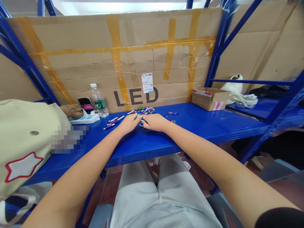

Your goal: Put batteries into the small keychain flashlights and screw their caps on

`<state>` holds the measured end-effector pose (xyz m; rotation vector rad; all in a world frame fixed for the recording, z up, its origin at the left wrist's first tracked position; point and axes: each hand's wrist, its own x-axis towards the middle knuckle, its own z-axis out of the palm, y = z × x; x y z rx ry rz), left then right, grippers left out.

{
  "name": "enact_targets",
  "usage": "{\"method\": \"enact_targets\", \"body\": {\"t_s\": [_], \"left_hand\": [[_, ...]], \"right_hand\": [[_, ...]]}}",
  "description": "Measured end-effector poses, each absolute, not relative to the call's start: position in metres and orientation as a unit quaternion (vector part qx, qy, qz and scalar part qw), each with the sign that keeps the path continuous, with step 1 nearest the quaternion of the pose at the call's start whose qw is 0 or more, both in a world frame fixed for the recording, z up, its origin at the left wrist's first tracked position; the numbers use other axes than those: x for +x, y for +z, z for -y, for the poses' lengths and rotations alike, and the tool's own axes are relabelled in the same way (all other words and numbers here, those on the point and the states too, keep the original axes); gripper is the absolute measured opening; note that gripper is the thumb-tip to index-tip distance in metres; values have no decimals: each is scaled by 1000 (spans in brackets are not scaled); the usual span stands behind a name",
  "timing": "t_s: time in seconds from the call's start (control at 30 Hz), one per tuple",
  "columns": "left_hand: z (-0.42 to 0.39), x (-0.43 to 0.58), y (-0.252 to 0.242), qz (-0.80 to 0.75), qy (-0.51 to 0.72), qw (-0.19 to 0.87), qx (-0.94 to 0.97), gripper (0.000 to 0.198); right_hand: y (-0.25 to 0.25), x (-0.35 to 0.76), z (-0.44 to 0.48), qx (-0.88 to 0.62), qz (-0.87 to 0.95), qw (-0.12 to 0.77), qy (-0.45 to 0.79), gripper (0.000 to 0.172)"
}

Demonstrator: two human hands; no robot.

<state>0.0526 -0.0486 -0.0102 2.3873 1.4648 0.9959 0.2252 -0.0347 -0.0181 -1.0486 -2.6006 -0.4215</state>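
Observation:
My left hand (129, 123) is closed, its fingertips pinching a small slim green piece (137, 116). Close beside it, my right hand (155, 122) is closed too, with small metal bits at its fingertips that I cannot make out clearly. Just behind both hands lies a pile of small coloured metal tubes (145, 110), like mini pen torches, in blue, green, red, purple and silver. Several more tubes (109, 126) lie to the left of my left hand. Right of my right hand are small coloured clips (175, 113), like carabiners. Fingers hide part of what is held.
On the left stand a water bottle (99, 102), a phone (85, 105), a white power strip (86, 119) and a cream bag (26, 126). A cardboard box (209, 98) sits at the right on the blue table (152, 142). A tall cardboard sheet (95, 69) rises behind.

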Motion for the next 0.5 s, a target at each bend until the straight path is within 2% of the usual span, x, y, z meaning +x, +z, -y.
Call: {"method": "enact_targets", "body": {"t_s": [0.1, 0.2, 0.3, 0.4, 0.5], "left_hand": [[48, 52, -12, -484, 384, 162, 769, 40], [49, 50, -13, -465, 415, 332, 708, 40], [55, 51, -11, -435, 398, 475, 653, 30], [61, 53, -9, -407, 396, 534, 626, 26], [63, 54, -9, -389, 401, 545, 625, 27]], "right_hand": [[-16, 226, 33, -382, 897, 178, -135, 30], [-10, 230, 34, -422, 873, 206, -134, 29], [-6, 235, 35, -447, 856, 220, -135, 29], [-7, 235, 34, -435, 862, 218, -141, 29], [-11, 232, 33, -420, 869, 215, -151, 31]]}}
